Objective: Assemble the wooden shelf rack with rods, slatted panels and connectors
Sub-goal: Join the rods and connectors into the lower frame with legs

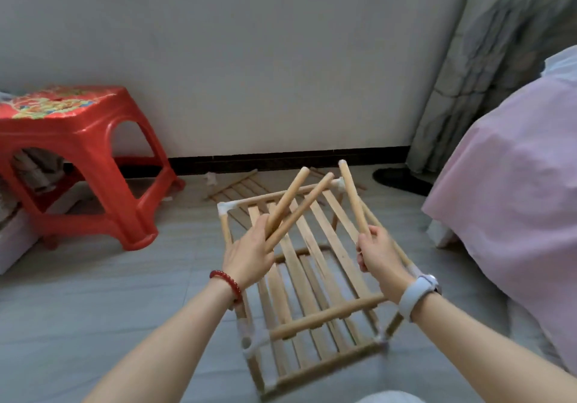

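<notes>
A part-built wooden rack [312, 277] stands on the grey floor, two slatted tiers joined by white corner connectors [227, 207]. My left hand [249, 254] grips two loose wooden rods [296, 202] that fan out up and to the right above the top panel. My right hand [379, 254] holds one rod [351, 198] nearly upright over the rack's right side. Another slatted panel [239, 188] lies flat on the floor behind the rack.
A red plastic stool [78, 159] stands at the left. A bed with a pink cover [515, 199] fills the right side. A grey curtain [487, 68] hangs behind it, and a dark mat [402, 179] lies by the wall.
</notes>
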